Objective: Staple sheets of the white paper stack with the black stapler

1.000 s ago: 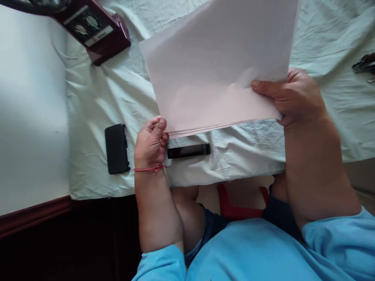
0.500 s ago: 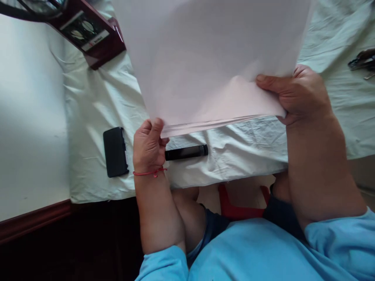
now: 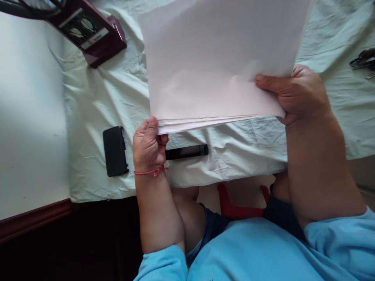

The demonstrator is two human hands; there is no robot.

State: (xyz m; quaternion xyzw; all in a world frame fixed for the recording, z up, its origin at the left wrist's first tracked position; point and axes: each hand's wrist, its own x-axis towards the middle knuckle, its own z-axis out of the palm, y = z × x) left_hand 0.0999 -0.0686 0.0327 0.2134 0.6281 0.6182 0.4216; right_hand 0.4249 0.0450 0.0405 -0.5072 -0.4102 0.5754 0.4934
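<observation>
Several sheets of plain white paper (image 3: 216, 62) are held up above the cloth-covered table, their near edges slightly fanned. My left hand (image 3: 150, 144), with a red string at the wrist, pinches the near left corner between thumb and fingers. At the near right corner, my right hand (image 3: 301, 93) grips the stack with its thumb flat on top; its fingers are hidden beneath the paper. Below the sheets, just right of my left hand, lies a slim black object (image 3: 187, 152), its left end hidden behind that hand.
A black phone-like case (image 3: 115, 151) lies left on the pale green cloth (image 3: 88, 105). Beyond it stands a dark red fan-like base (image 3: 102, 39). Some dark small item (image 3: 363, 60) sits at the far right. Under the table edge shows a red stool (image 3: 240, 210).
The top sheet's left edge has shifted right and its near edge upward, so the sheets below show more. My left hand has moved slightly; my right hand stays almost still.
</observation>
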